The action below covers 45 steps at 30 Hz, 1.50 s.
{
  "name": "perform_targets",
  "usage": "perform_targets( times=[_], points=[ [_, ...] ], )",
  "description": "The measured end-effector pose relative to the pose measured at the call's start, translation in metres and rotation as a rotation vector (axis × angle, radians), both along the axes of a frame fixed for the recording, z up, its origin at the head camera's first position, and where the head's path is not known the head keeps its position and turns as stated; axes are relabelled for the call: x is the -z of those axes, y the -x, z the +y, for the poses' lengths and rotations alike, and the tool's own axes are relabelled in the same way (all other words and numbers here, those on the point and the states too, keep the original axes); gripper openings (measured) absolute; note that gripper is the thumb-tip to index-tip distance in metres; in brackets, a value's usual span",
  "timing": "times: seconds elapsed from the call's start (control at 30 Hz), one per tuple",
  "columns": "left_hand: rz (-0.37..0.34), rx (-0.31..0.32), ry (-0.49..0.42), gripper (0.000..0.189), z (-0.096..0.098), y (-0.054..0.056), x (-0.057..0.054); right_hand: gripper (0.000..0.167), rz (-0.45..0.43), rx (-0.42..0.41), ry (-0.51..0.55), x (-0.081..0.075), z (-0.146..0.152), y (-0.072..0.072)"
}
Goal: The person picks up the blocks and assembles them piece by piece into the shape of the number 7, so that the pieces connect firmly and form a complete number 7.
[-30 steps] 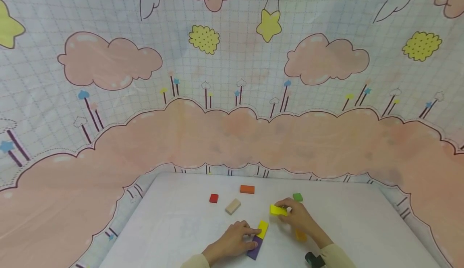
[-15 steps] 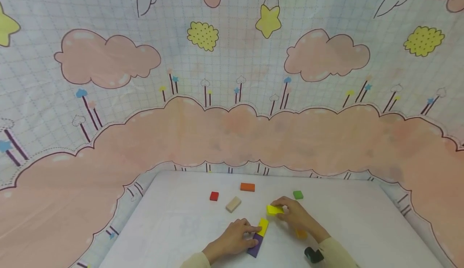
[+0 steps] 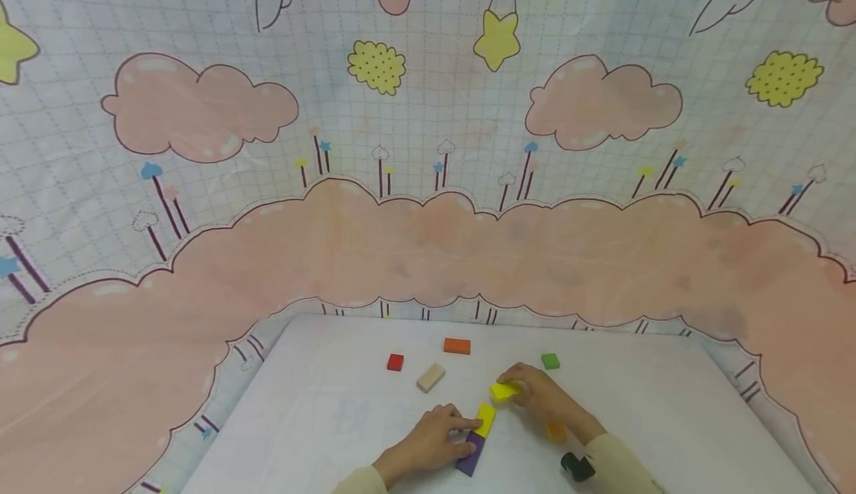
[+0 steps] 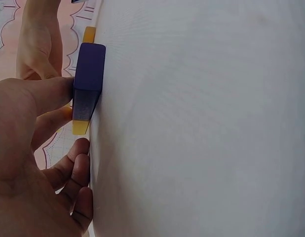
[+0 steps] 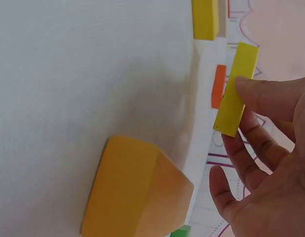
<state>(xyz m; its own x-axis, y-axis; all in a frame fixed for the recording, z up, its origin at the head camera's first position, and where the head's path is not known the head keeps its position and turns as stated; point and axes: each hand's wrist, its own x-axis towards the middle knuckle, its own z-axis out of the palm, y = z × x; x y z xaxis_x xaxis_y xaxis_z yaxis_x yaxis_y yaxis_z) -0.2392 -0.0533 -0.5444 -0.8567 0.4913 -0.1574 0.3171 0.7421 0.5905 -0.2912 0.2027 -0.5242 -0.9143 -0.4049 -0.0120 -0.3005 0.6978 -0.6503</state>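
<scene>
My left hand (image 3: pixel 431 438) lies low over two blocks set end to end on the white table. Its outstretched index finger presses on the yellow block (image 3: pixel 487 420), and the thumb touches the top of the purple block (image 4: pixel 90 66). Just beyond the far end of this row, my right hand (image 3: pixel 538 396) pinches a second yellow block (image 5: pixel 236 94) between thumb and fingers. In the right wrist view that block is held above the tabletop, apart from the lying yellow block (image 5: pixel 204 19).
Farther back on the table (image 3: pixel 321 397) lie a red block (image 3: pixel 395 362), a plain wood block (image 3: pixel 431 377), an orange block (image 3: pixel 458 346) and a green block (image 3: pixel 550 361). An amber block (image 5: pixel 123 182) sits under my right forearm, near a dark green piece (image 3: pixel 577 467).
My right hand has carried its yellow block slightly left, closer to the far end of the row. My left hand has stayed in place on the two blocks.
</scene>
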Motion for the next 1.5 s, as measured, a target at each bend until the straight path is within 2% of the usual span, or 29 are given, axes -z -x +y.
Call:
perform_targets(
  times=[0.37, 0.77, 1.07, 1.2, 1.3, 1.37, 1.5],
  points=[
    [0.005, 0.001, -0.01, 0.038, 0.0, -0.001, -0.001, 0.028, 0.023, -0.029, -0.069, 0.003, 0.0, 0.0],
    [0.001, 0.001, -0.012, 0.038, 0.0, 0.001, 0.003, 0.027, 0.056, -0.081, -0.124, 0.009, -0.003, 0.002],
    [0.001, -0.013, -0.006, 0.037, 0.003, 0.002, 0.005, 0.028, 0.044, -0.08, -0.118, 0.011, -0.005, 0.003],
    [-0.006, -0.021, -0.004, 0.037, 0.003, 0.001, 0.004, 0.029, 0.024, -0.05, -0.112, 0.013, -0.006, 0.003],
    [-0.01, -0.018, -0.005, 0.037, 0.002, 0.0, 0.002, 0.03, 0.048, 0.003, -0.117, 0.014, -0.007, 0.001],
    [-0.007, -0.012, -0.005, 0.037, 0.002, 0.0, 0.001, 0.031, 0.086, 0.063, -0.117, 0.015, -0.008, -0.001],
    [0.005, -0.005, -0.002, 0.038, 0.001, 0.0, -0.001, 0.033, 0.138, 0.233, -0.052, 0.014, -0.01, -0.007]
  ],
)
